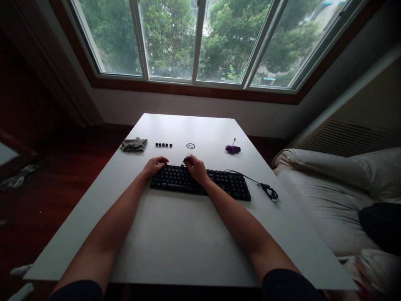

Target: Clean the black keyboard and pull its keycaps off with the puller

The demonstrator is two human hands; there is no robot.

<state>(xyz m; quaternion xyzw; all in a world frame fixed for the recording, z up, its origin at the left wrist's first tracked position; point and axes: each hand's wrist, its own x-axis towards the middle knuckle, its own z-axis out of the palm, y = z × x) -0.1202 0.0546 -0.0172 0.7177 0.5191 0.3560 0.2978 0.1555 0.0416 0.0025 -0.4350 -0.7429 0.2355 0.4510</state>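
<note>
A black keyboard (225, 179) lies across the white table. At its far left corner my left hand (154, 166) is closed on the edge, fingers bent toward the keys. My right hand (196, 169) is over the keyboard's upper middle, its fingertips pinching a small black object (187, 159) with a bright bit near its lower end. The exact kind of that object is too small to make out. Several loose black keycaps (163, 145) sit in a row beyond my left hand. A small round, clear-looking thing (190, 146) lies beyond my right hand.
A crumpled grey cloth (134, 144) lies at the table's left, and a purple-headed brush or duster (233, 148) at the right. The keyboard's bundled cable (270, 192) rests near the right edge of the table (175, 242). A pale sofa (326, 200) stands beside it.
</note>
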